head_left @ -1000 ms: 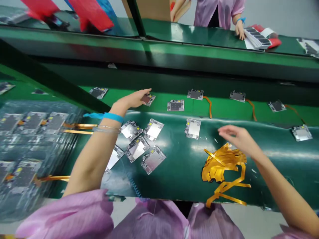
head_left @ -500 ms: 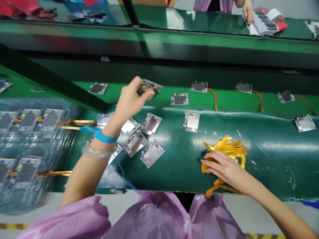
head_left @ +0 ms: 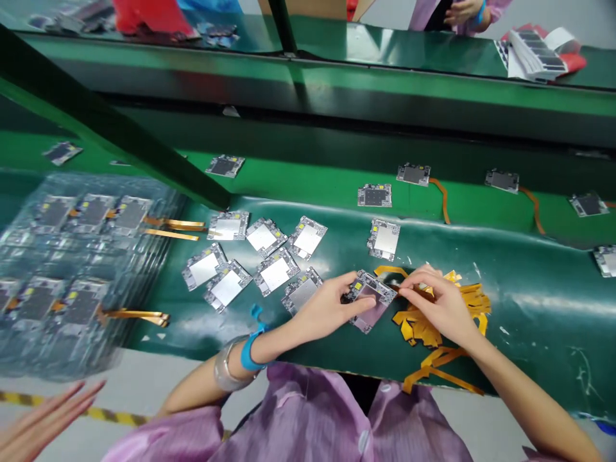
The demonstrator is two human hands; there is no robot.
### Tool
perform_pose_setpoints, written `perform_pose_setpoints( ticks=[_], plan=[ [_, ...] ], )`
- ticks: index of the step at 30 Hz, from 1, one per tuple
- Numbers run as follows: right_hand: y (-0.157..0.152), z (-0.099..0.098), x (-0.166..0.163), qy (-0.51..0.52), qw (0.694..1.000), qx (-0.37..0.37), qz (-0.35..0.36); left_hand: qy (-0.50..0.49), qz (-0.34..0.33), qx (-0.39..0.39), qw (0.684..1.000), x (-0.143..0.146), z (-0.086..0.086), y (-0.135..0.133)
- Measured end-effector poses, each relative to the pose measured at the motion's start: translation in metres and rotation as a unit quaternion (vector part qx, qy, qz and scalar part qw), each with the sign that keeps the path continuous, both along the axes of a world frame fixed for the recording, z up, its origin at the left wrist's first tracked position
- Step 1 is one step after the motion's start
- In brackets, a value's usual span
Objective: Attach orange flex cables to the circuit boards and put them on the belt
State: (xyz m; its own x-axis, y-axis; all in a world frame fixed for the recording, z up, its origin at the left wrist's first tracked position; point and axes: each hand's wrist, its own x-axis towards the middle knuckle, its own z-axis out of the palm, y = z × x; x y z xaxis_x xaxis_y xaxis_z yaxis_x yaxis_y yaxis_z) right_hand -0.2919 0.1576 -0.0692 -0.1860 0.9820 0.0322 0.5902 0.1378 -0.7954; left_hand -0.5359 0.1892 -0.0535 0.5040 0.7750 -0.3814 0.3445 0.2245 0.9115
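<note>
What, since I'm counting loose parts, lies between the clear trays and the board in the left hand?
In the head view: orange cable ends, then seven silver-faced boards, then the left hand.

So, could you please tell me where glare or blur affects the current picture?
Head view: pale glare on the far bench, softer sheen on the near table; head view, left: plastic trays smeared toward their lower edge; head view, centre: held board fairly clear.

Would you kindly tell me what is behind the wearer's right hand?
Orange ribbon cables show around the right hand; whatever lies directly behind its palm is covered.
</note>
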Motion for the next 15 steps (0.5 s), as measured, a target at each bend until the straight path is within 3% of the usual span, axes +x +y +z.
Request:
perform_pose_setpoints(
  ticks=[4, 10, 15],
  plan=[
    [0.001, -0.001, -0.005, 0.004, 1.000, -0.022, -0.004, -0.029, 0.016, -0.038, 0.999, -0.003, 0.002, -0.006],
    [0.006, -0.010, -0.002, 0.029, 0.998, -0.017, -0.050, 0.013, 0.028, -0.009, 0.999, -0.013, 0.003, -0.003],
    [0.010, -0.004, -0.002, 0.031, 0.996, 0.003, -0.080, 0.037, 0.027, -0.004, 0.999, -0.011, -0.001, -0.002]
  ],
)
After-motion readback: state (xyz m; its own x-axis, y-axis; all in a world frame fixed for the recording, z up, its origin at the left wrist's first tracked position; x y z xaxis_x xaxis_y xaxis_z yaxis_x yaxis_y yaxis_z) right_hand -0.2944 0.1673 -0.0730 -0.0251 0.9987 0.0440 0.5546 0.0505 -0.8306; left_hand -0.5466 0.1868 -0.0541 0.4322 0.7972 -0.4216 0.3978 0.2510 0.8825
